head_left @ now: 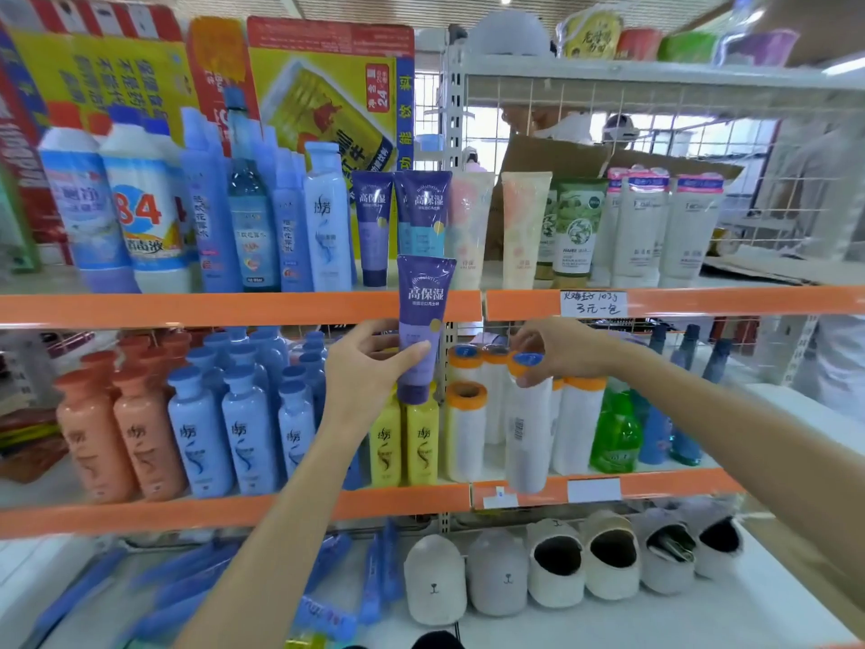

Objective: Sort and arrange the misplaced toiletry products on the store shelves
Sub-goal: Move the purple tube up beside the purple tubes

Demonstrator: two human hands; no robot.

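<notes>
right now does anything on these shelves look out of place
Yes: a light blue shampoo bottle stands on the top shelf among tubes and cleaners, while its matching bottles are grouped on the shelf below.

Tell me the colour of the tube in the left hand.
Purple tube, darker purple cap, seen in the head view.

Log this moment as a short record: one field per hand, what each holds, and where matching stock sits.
left hand: grips a purple squeeze tube, cap down, in front of the orange shelf edge
right hand: pinches the orange-and-blue cap of a white cylindrical bottle at the middle shelf
matching stock: two purple tubes standing on the upper shelf
below: yellow shampoo bottles
</notes>
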